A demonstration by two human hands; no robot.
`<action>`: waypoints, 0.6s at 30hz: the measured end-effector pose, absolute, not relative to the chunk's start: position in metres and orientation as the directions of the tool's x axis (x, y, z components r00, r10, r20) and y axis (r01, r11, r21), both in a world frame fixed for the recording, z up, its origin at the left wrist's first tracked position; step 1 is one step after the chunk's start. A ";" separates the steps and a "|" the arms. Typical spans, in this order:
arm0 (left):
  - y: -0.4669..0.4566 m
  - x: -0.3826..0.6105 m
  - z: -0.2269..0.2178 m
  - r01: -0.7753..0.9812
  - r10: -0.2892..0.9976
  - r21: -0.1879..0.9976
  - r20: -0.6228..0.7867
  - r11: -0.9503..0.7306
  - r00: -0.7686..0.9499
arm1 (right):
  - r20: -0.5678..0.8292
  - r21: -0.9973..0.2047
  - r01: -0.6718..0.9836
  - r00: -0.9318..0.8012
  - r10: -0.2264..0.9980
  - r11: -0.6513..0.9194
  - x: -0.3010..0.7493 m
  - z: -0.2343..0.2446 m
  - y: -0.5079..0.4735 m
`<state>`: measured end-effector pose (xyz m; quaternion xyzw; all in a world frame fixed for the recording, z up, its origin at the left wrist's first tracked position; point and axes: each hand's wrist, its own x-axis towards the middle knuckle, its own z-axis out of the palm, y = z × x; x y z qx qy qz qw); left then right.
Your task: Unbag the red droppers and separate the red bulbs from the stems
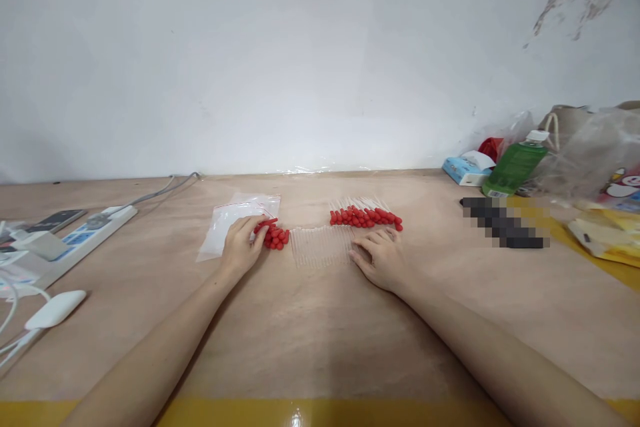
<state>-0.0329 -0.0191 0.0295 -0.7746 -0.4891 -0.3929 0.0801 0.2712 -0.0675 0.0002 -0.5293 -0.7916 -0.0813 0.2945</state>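
My left hand (241, 245) rests on the wooden table (310, 333), fingers curled at a small heap of red caps (275, 236), with one red piece pinched at its fingertips. A clear plastic bag (227, 221) lies under and behind that hand. My right hand (381, 257) lies flat with fingers spread, touching the right end of a row of clear thin tubes (320, 246). Behind it sits a row of tubes with red caps (367, 216).
A white power strip (80, 238) with cables, a phone (56, 219) and a white mouse-like device (55, 308) lie at the left. At the right stand a green bottle (515, 163), a blue box (463, 171), plastic bags and yellow packets (600, 230). A yellow strip edges the table front.
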 end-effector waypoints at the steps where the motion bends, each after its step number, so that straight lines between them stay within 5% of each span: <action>1: -0.019 -0.033 0.030 0.823 0.690 0.253 0.691 -0.509 0.215 | 0.550 -0.186 0.885 -0.267 0.791 0.428 0.271 0.000 -0.068; 18: 0.000 -0.053 0.029 0.919 0.730 0.297 0.684 -0.259 -0.015 | 0.545 -0.191 0.881 -0.270 0.793 0.432 0.272 -0.003 -0.066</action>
